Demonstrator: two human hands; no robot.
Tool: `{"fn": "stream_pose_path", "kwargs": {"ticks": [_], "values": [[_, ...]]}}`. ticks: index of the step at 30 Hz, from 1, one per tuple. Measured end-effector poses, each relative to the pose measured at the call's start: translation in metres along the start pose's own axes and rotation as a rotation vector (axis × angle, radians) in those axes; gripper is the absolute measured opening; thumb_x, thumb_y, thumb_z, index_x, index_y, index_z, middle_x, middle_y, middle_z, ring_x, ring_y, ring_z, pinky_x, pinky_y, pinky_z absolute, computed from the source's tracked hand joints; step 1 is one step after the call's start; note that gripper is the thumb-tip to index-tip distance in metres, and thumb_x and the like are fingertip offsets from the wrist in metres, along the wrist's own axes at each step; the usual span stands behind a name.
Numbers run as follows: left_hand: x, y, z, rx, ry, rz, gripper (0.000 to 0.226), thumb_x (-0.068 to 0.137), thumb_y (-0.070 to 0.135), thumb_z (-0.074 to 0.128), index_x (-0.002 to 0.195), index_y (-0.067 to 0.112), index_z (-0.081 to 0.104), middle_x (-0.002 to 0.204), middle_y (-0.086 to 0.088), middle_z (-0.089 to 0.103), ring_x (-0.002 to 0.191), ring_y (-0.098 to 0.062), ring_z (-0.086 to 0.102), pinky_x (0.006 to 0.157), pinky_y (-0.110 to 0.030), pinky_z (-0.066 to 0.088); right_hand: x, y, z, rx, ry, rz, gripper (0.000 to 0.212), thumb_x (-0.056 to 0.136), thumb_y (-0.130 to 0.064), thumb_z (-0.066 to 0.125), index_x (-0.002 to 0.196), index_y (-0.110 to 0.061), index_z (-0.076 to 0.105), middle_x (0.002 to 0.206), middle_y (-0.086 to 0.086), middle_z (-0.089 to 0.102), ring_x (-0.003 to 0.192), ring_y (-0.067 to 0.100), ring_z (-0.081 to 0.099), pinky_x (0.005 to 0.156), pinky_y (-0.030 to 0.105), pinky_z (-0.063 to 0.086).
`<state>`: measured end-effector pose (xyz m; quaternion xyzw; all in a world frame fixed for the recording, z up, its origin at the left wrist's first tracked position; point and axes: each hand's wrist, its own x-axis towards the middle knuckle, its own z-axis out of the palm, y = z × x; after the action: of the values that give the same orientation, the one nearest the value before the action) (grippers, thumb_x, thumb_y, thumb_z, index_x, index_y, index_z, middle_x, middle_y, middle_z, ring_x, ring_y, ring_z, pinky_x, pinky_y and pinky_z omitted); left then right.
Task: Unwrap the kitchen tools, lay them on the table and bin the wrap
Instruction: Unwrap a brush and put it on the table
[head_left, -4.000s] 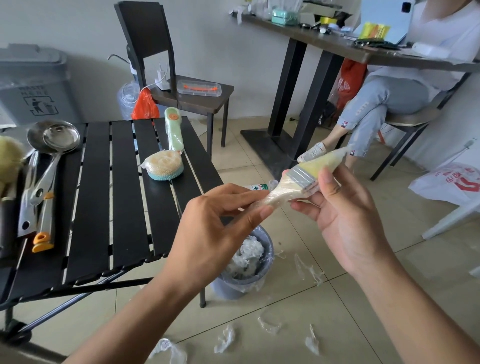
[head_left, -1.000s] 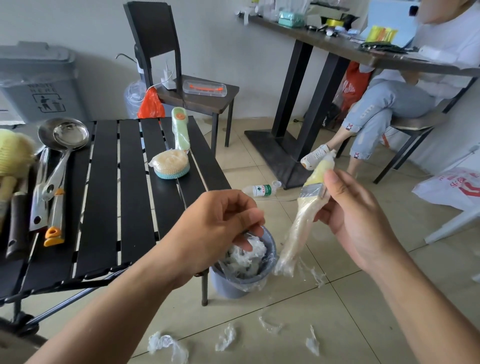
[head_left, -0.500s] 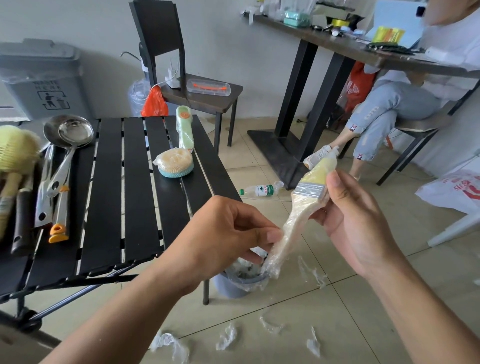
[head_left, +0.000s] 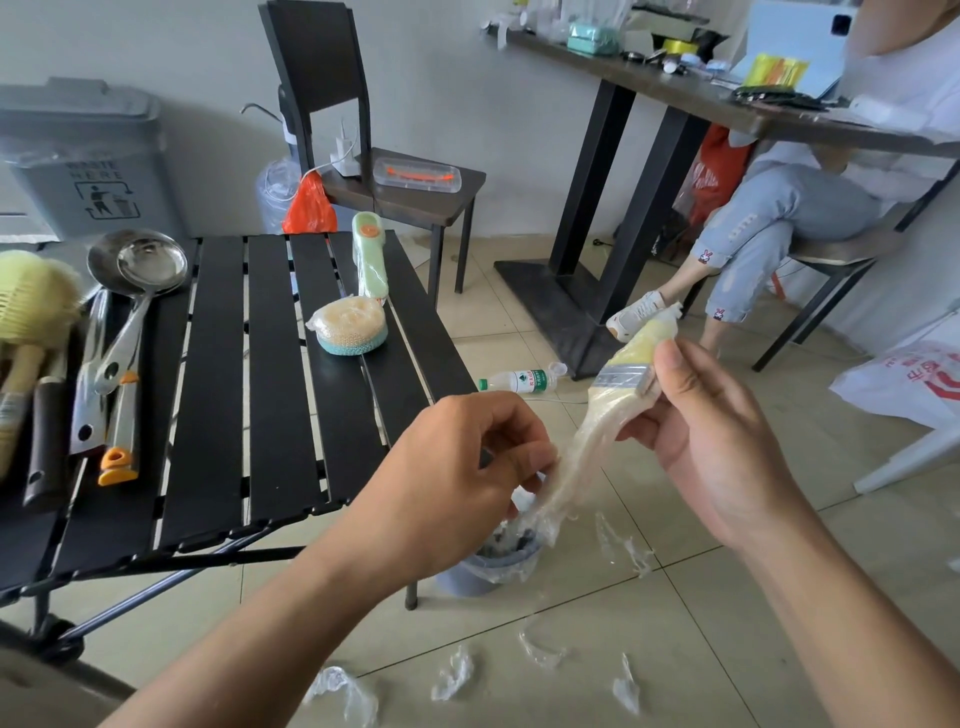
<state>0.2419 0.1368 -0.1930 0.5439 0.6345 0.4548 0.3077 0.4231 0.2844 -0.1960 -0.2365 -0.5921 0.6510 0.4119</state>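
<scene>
My right hand (head_left: 711, 441) grips a pastry brush (head_left: 626, 371) with a yellow handle and metal band, held tilted with bristles down. Clear plastic wrap (head_left: 569, 478) still covers the bristles and trails downward. My left hand (head_left: 457, 478) pinches that wrap just above a small grey bin (head_left: 483, 569) on the floor, which holds crumpled wrap. On the black slatted table (head_left: 270, 395) lie a still-wrapped green-handled scrub brush (head_left: 358, 312), two steel ladles (head_left: 137, 291), an orange-tipped tool (head_left: 120, 431) and a yellow brush (head_left: 26, 322).
Torn wrap scraps (head_left: 457, 675) litter the tiled floor in front of me. A plastic bottle (head_left: 519, 381) lies on the floor past the table. A dark chair (head_left: 363, 171), a large grey waste bin (head_left: 88, 161) and a seated person (head_left: 789, 208) at a desk stand beyond.
My left hand came up from the bin and pinched the wrap on the bristles, pulling it down and left. The brush has tilted slightly in my right hand.
</scene>
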Motion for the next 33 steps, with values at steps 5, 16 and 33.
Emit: {"fn": "stream_pose_path", "kwargs": {"ticks": [5, 16, 33], "values": [[0.001, -0.005, -0.001, -0.246, -0.084, -0.035, 0.013, 0.102, 0.020, 0.070, 0.092, 0.012, 0.074, 0.082, -0.003, 0.076, 0.073, -0.016, 0.064, 0.071, -0.031, 0.051, 0.001, -0.001, 0.000, 0.005, -0.008, 0.013, 0.036, 0.094, -0.046, 0.067, 0.102, -0.011, 0.067, 0.088, 0.009, 0.066, 0.077, 0.021, 0.061, 0.063, 0.029, 0.055], [0.003, -0.009, 0.002, -0.645, -0.238, -0.083, 0.034, 0.098, 0.021, 0.064, 0.107, -0.012, 0.064, 0.092, -0.014, 0.062, 0.079, -0.018, 0.054, 0.068, -0.021, 0.048, 0.000, 0.002, 0.002, 0.075, -0.008, 0.062, 0.025, 0.103, -0.038, 0.058, 0.092, -0.018, 0.069, 0.079, 0.000, 0.069, 0.068, 0.011, 0.062, 0.057, 0.023, 0.054], [0.002, -0.012, -0.007, -0.647, -0.338, -0.144, 0.014, 0.103, 0.011, 0.065, 0.095, 0.001, 0.061, 0.074, -0.008, 0.057, 0.064, -0.014, 0.045, 0.060, -0.019, 0.038, 0.001, -0.003, -0.007, -0.016, -0.156, 0.106, 0.031, 0.097, -0.050, 0.073, 0.096, -0.019, 0.069, 0.085, 0.003, 0.061, 0.072, 0.015, 0.058, 0.063, 0.026, 0.053]]}}
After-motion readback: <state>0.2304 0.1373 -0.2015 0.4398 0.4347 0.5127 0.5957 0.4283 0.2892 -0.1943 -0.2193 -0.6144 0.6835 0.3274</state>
